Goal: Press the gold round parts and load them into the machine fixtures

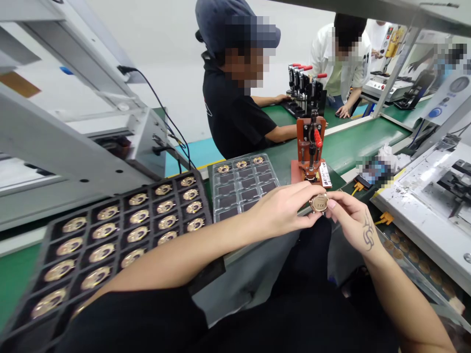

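A round gold watch case [319, 202] is pinched between my two hands, its flat back with small markings facing up. My left hand [285, 208] grips its left edge with thumb and fingers, and my right hand [348, 215] holds the right edge, thumb on the rim. Just beyond them stands a red toggle press [311, 147] with a red handle. To the left, a black tray [123, 215] carries rows of gold watch cases. Between that tray and the press lies a clear plastic tray [245, 189] with a few cases in its far row.
A person in a cap [235, 98] sits beyond the trays, another person [342, 63] farther back. Black clamps [305, 90] stand on the green bench. A phone [375, 171] and a white machine [434, 196] are at right; a grey metal frame [73, 98] rises at left.
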The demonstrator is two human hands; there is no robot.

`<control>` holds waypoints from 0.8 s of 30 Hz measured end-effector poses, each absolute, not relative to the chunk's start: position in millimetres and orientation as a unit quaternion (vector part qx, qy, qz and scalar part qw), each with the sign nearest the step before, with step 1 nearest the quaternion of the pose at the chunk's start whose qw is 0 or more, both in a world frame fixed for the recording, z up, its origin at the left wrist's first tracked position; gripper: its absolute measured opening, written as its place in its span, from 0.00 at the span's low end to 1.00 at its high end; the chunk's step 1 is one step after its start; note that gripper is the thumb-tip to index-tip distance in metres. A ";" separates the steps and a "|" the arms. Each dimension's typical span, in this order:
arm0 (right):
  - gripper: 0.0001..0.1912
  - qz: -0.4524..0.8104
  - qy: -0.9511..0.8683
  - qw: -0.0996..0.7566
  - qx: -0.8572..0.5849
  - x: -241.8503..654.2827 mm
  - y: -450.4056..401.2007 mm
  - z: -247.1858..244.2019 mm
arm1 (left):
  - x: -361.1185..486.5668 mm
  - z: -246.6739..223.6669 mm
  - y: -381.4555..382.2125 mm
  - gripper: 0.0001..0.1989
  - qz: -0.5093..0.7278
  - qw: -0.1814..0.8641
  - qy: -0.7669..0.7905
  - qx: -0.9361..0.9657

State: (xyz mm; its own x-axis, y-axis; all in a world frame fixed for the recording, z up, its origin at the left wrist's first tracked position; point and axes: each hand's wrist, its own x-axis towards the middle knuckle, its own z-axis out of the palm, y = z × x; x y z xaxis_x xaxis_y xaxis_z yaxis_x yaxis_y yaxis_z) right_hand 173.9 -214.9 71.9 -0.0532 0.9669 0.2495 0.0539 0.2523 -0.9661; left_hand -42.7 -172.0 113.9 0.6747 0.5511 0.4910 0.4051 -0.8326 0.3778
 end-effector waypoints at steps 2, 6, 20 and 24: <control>0.12 0.431 -0.579 0.540 -0.433 172.6 -216.5 69.2 | -42.9 115.4 -173.1 0.12 0.299 0.162 0.274 0.900; 0.14 0.432 -0.576 0.541 -0.436 171.9 -218.2 66.3 | -43.5 112.4 -173.3 0.27 0.310 0.426 0.278 0.803; 0.22 0.371 -0.662 0.398 -0.515 196.9 -226.6 21.4 | -194.9 98.1 -191.0 0.09 0.380 0.282 0.583 0.660; 0.24 0.370 -0.639 0.389 -0.550 205.3 -227.6 9.1 | -289.8 100.5 -246.6 0.11 0.181 0.092 0.755 0.624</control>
